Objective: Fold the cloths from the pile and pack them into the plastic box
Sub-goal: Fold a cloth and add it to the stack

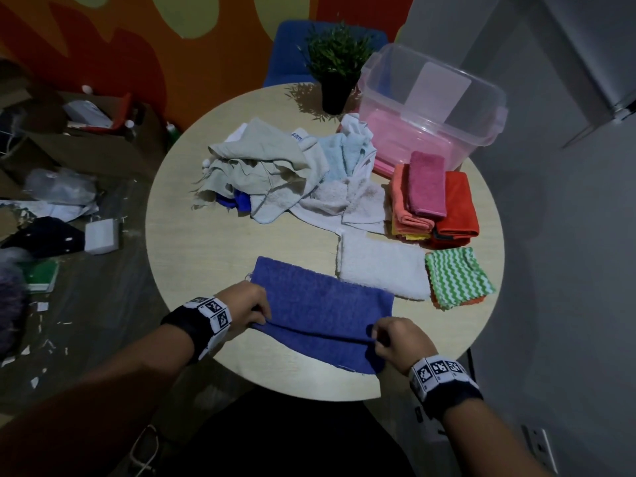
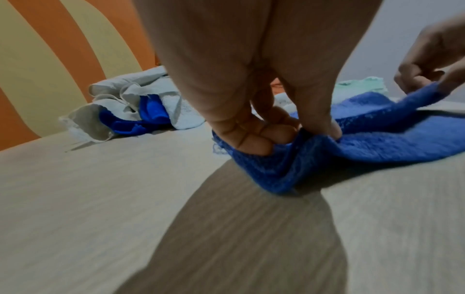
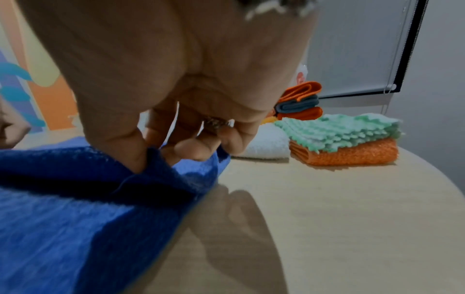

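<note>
Two hands pinch blue cloth (image 1: pixel 320 311) | left hand (image 1: pixel 247 309), right hand (image 1: pixel 401 342) grip pinching near edge | soft, light, floppy | hold corners

Dim light falls on a round pale wood tabletop (image 1: pixel 192 256). Beyond the fingers, an orange, red and cream painted wall (image 1: pixel 144 39) backs a blue chair (image 1: pixel 285 53). A grey wall (image 1: pixel 568 235) stands right, a littered floor (image 1: pixel 86 304) left.
</note>
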{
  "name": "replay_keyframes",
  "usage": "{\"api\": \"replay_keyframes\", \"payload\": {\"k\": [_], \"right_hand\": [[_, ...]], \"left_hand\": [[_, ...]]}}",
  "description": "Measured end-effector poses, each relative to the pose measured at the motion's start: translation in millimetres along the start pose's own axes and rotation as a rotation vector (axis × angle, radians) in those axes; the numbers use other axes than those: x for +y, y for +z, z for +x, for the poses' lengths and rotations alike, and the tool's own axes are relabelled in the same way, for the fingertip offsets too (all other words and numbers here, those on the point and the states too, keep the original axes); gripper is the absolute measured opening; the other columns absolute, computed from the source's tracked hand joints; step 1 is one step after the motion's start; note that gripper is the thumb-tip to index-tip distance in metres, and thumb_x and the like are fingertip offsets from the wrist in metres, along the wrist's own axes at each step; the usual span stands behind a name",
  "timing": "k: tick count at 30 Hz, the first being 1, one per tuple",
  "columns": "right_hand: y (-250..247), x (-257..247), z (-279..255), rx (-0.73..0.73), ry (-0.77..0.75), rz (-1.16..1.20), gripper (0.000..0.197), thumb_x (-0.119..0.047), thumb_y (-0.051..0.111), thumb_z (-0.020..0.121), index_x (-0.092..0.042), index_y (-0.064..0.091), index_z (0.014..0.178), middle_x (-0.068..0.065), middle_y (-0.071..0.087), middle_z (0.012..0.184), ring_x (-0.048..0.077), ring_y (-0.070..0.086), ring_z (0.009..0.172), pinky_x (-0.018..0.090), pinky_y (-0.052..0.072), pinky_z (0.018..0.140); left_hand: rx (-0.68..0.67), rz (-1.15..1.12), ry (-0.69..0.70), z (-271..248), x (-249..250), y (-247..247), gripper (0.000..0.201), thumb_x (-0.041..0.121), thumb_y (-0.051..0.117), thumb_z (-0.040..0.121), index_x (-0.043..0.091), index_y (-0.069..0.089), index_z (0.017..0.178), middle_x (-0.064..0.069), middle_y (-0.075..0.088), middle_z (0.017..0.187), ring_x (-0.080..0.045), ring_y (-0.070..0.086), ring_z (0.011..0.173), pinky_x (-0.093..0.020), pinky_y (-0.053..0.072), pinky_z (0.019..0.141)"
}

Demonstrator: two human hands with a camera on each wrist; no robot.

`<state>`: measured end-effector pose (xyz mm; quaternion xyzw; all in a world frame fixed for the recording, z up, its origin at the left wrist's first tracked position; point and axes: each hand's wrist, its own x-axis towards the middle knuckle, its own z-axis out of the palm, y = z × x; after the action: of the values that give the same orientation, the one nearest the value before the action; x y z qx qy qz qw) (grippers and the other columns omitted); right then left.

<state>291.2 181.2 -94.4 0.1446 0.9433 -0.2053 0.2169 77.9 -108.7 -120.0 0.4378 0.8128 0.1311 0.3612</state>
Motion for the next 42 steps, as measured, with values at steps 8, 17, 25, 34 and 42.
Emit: {"api": "replay_keyframes", "payload": {"k": [8,17,25,34,42], "right_hand": [[-21.7,-9.5,-6.9,-0.025,-0.078,0.19,0.013,-0.009,0.07,0.073,-0.02,0.065,0.074,-0.003,0.067,0.075,0.014,0.062,0.07,0.019,0.045,0.062],[1.5,-3.5,0.1,-0.158,0.155,0.032,0.039,-0.058,0.072,0.074,-0.02,0.064,0.078,0.0,0.067,0.081,0.019,0.063,0.076,0.032,0.051,0.068],[18.7,10.5,24.1,0.105,0.503,0.279,0.054,-0.054,0.075,0.078,-0.015,0.044,0.097,-0.003,0.055,0.081,0.024,0.055,0.078,0.032,0.042,0.067],[7.6,16.6,27.0,0.244,0.552,0.553,0.03,-0.011,0.073,0.078,-0.013,0.044,0.071,0.004,0.053,0.067,0.027,0.053,0.071,0.031,0.034,0.063],[-27.8,-11.4,19.9,0.2,0.361,0.797,0.026,-0.004,0.076,0.077,-0.008,0.053,0.087,0.007,0.06,0.063,0.031,0.063,0.054,0.042,0.056,0.053]], "left_hand": [[0.008,-0.074,-0.004,-2.0,2.7,-24.9,0.011,0.019,0.079,0.083,0.023,0.081,0.093,0.009,0.069,0.093,-0.006,0.063,0.085,-0.018,0.048,0.08],[-0.288,-0.102,-0.124,2.7,16.8,-9.8,0.021,0.033,0.088,0.07,0.022,0.08,0.087,0.017,0.069,0.069,0.0,0.064,0.065,-0.016,0.049,0.064],[0.108,0.008,-0.106,18.9,22.8,-1.1,0.024,0.027,0.065,0.093,0.022,0.071,0.116,0.005,0.068,0.107,-0.011,0.061,0.096,-0.028,0.046,0.097],[0.148,-0.139,-0.033,30.3,29.1,16.8,0.037,0.023,0.064,0.094,0.025,0.06,0.13,0.007,0.056,0.122,-0.007,0.055,0.107,-0.018,0.042,0.094],[0.514,-0.084,-0.335,42.5,27.4,13.4,0.058,0.023,0.062,0.094,0.017,0.039,0.147,-0.005,0.042,0.14,-0.029,0.042,0.122,-0.036,0.038,0.106]]}}
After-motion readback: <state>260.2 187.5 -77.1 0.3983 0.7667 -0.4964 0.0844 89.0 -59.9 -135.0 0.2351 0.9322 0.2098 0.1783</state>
